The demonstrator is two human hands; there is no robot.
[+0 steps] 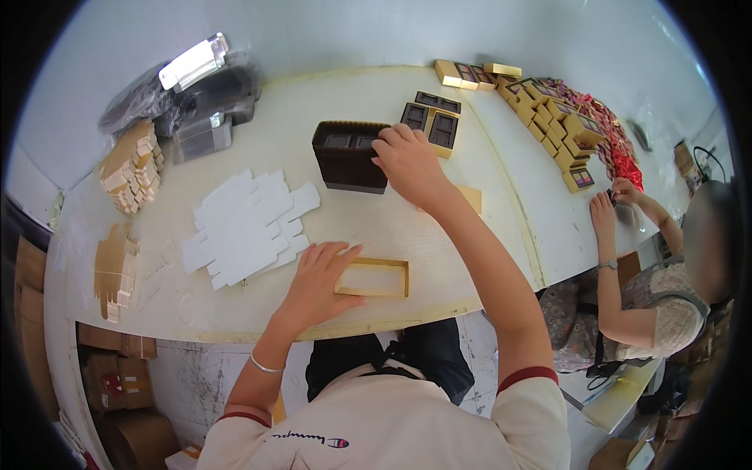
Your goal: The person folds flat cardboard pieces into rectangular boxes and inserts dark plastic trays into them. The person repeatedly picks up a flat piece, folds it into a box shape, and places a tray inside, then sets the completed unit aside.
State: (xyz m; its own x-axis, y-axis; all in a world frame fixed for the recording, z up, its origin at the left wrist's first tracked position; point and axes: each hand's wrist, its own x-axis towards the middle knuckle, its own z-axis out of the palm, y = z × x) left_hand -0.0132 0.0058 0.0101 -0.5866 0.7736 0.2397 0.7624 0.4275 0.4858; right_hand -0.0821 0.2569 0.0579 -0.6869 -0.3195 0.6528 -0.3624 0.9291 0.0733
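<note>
A shallow gold box (pixel 376 295), with open middle, lies on the table in front of me. My left hand (pixel 312 288) spans its left end, thumb at the near side and fingers at the far side. Beyond it stands a tall stack of dark brown plastic trays (pixel 350 168), nested together, with moulded recesses showing on top. My right hand (pixel 411 160) reaches over and pinches the right upper edge of the top tray, fingers bent. Just behind that hand lie gold boxes with brown trays (pixel 444 129) in them. A gold piece (pixel 470 197) shows partly behind my right forearm.
White flat box blanks (pixel 239 227) lie left of centre, folded gold blanks (pixel 117 266) farther left. Clear plastic covers (pixel 202 137) pile up at the back left. Filled gold boxes (pixel 552 125) and red packets (pixel 607 129) stand at the right, near a seated co-worker's hands (pixel 605 215).
</note>
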